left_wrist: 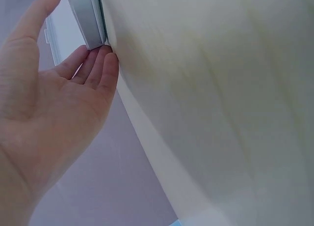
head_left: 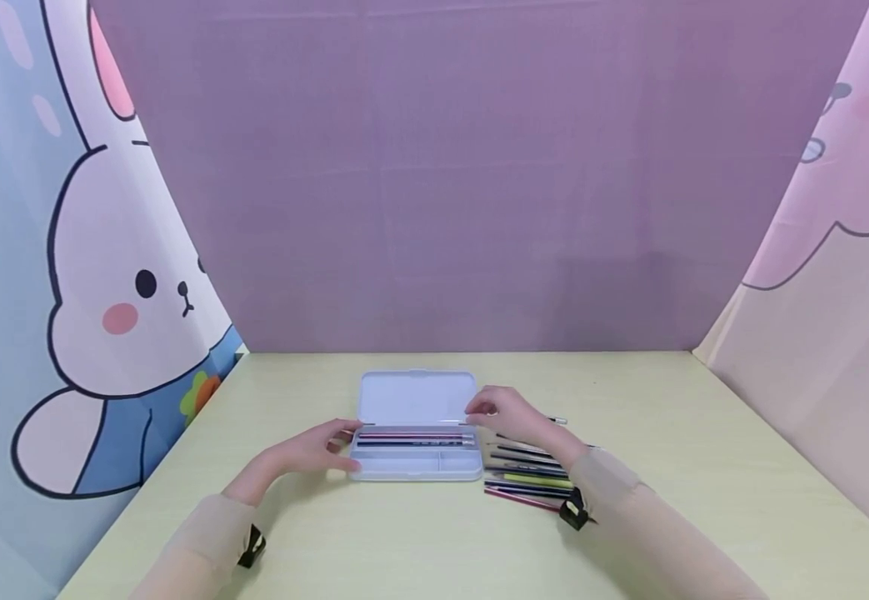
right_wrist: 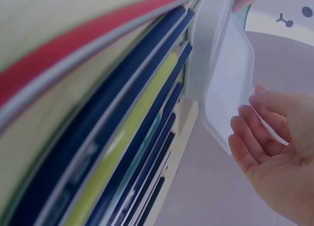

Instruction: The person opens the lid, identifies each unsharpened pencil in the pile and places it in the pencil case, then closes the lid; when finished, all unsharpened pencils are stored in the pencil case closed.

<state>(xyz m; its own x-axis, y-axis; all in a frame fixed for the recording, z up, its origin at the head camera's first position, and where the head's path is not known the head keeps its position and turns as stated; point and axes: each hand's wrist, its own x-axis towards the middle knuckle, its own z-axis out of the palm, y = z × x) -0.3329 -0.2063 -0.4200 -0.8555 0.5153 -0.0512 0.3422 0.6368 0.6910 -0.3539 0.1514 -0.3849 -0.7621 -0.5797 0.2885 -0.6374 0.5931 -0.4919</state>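
Locate the pencil case (head_left: 415,477) on the desk (head_left: 329,542), slightly left of midway between the left and right edges, long axis parallel to the far edge. Note the lid (head_left: 417,398), swung open toward the far edge. Find the stored pencils (head_left: 412,436) lengthwise in the far compartment.

Left hand (head_left: 314,447): at the left short end of the case; thumb spread from the fingers, fingers close together, fingertips touching the end wall.

Right hand (head_left: 509,412): at the far right corner of the case, beside the lid; fingers lightly bent, nothing visible between the tips. Contact with the lid: cannot tell.

Loose pencils (head_left: 535,481): in a row just beyond the right short end of the case, the red pencil (right_wrist: 98,32) closest to the near edge. Long axes roughly left to right, right ends angled slightly toward the near edge, partly hidden under the right forearm (head_left: 644,500).

Key relation: loose pencils rightward and nearward of the right fingertips; right hand nearer, left hand across the case.
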